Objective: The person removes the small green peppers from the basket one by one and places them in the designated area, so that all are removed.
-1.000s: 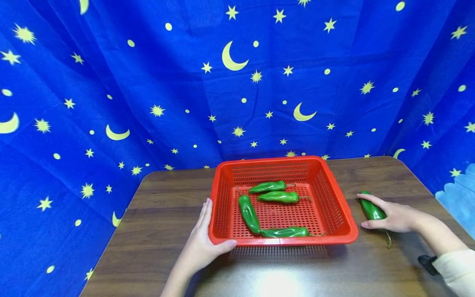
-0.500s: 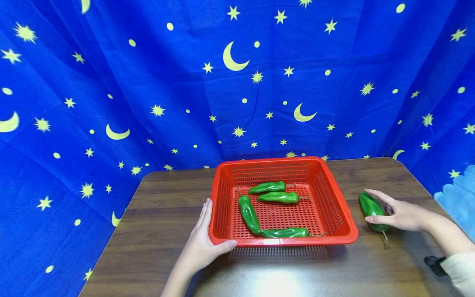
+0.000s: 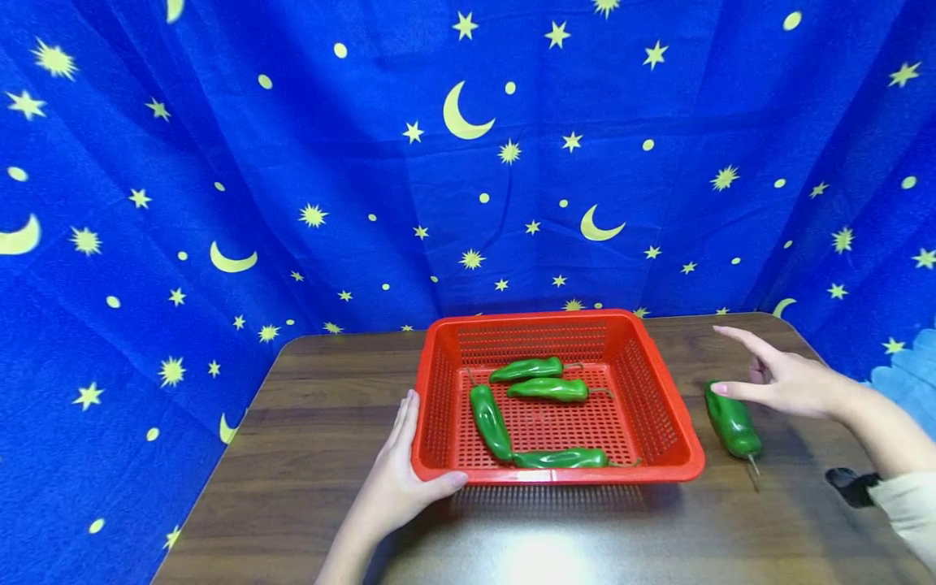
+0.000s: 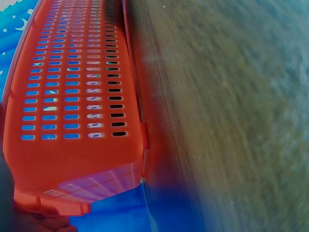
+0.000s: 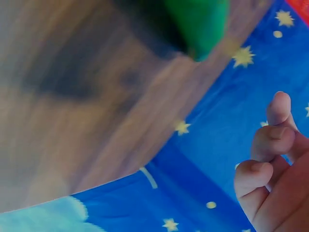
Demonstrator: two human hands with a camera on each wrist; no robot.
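My left hand (image 3: 398,475) grips the near left corner of a red plastic basket (image 3: 552,476), thumb over the front rim and fingers along the left side. The left wrist view has the slotted basket wall (image 4: 77,154) up close and fingers under its rim. Inside the basket lie several long green chili peppers (image 3: 548,389). A thicker, dark green pepper (image 3: 734,424) rests on the table right of the basket, its stem toward me. Over its far end hovers my right hand (image 3: 797,382), index finger and thumb spread, holding nothing. The right wrist view shows the pepper (image 5: 198,24) apart from the fingers.
The brown wooden table (image 3: 314,422) carries the basket and the loose pepper. Behind and beside it hangs a blue curtain (image 3: 351,162) with yellow moons and stars. A black strap (image 3: 851,487) is at my right wrist by the cream sleeve.
My right hand has let go of the thick green pepper and risen up and away from it. The pepper has turned slightly, its stem shifting left. The left hand and basket have stayed put.
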